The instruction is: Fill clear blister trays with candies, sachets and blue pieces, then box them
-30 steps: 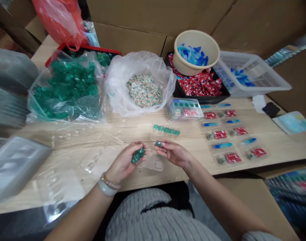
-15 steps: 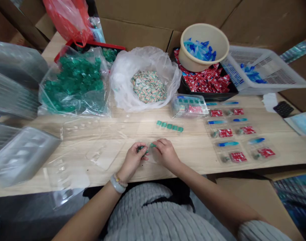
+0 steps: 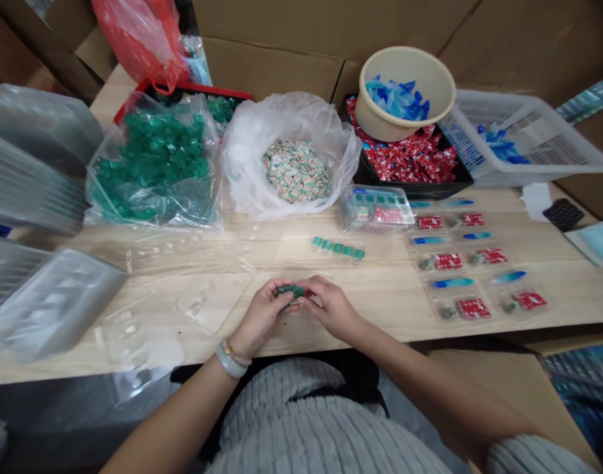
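Near the table's front edge, my left hand (image 3: 266, 309) is closed round some small green pieces (image 3: 290, 289). My right hand (image 3: 328, 306) meets it from the right, its fingers pinched at the same green pieces. Just beyond the hands, a row of several green pieces (image 3: 338, 248) sits in a clear tray. Clear empty plastic trays (image 3: 207, 299) lie to the left of my hands. On the right are clear trays with red packets (image 3: 473, 307) and blue pointed pieces (image 3: 453, 283).
Along the back stand a bag of green pieces (image 3: 153, 158), a white bag of small striped tiles (image 3: 297, 172), a cream tub (image 3: 405, 122) on a black tray of red packets, and a white basket (image 3: 543, 168). Stacked clear trays (image 3: 54, 303) stand at left.
My right hand has come in against my left, closing the small gap between them. The green pieces now sit between the fingers of both hands. The view has shifted slightly.
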A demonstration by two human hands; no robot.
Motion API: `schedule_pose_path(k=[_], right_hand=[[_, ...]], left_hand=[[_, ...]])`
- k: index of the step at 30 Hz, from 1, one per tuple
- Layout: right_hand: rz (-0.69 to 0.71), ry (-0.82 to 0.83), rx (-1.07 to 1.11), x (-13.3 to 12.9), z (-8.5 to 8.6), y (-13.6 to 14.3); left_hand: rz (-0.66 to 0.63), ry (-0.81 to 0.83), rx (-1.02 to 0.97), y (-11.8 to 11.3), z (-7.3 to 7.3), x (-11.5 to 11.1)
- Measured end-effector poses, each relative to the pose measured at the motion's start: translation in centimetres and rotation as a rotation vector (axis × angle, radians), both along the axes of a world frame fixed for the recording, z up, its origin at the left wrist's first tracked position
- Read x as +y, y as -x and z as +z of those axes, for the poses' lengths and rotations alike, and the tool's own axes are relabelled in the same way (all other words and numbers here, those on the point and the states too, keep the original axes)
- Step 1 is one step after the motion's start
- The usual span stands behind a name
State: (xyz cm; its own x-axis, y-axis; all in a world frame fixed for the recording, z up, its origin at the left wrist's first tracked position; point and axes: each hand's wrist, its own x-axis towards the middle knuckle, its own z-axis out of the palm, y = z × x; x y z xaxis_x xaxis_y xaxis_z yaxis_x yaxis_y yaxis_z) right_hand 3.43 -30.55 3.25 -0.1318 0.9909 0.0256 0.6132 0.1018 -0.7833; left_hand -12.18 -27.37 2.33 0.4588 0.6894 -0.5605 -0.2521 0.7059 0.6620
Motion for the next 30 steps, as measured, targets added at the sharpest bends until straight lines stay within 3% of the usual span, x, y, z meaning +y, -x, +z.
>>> schedule_pose_path(k=[3,8,15,19,25,30], right_hand=[[-0.084,0.108,0.205,-0.3,0.2,0.6],[-0.162,0.105,0.240,-0.4,0.1,0.3],[-0.332,0.389,0.720,-0.4,0.1,-0.5],[-0.354,0.502,0.855,-0.2,0.8,-0.3],[-0.260,0.408,0.786,-0.5,0.3,0.2],[-0.149,0.195,0.480,-0.9,0.4,-0.3]], left_hand=[[-0.019,-0.061,0.036,-0.2,0.4,0.3],[-0.125,-0.038,-0.023,-0.5,0.4,0.3],[-0.197,-0.244,0.093,-1.2,0.0,0.1],[-0.256,-0.234,0.046,-1.4,0.1,0.1],[-0.293,-0.027,-0.112,-1.6,0.6,0.3],[-0.240,0.154,-0.187,-1.6,0.6,0.5]])
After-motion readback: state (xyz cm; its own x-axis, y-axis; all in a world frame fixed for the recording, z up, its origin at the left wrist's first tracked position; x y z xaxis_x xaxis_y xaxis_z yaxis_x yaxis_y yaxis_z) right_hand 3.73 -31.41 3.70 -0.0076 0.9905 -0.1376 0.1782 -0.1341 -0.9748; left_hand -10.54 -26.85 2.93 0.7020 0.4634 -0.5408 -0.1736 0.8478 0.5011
